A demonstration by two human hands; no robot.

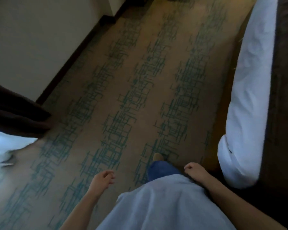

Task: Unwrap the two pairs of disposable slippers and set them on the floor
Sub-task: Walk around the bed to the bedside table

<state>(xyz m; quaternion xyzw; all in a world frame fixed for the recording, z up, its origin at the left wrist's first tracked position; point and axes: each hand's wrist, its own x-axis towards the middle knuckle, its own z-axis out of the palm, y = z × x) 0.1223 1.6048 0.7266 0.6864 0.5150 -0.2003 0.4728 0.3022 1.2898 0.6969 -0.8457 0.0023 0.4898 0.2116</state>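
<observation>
No slippers or wrapping show anywhere in this view. My left hand [103, 179] hangs low at centre left over the carpet, fingers loosely curled and apart, holding nothing. My right hand [194, 170] hangs at my hip beside the bed corner, fingers curled inward with nothing in them. Between the hands are my pale blue shirt [161, 205], a jeans leg and a tan shoe tip [158, 157].
Brown carpet [140, 88] with teal line patterns runs ahead. A bed with white bedding [249, 97] and a dark cover lines the right side. A white wall with a dark baseboard [76, 53] runs on the left; a dark curtain [15, 112] and white fabric sit at far left.
</observation>
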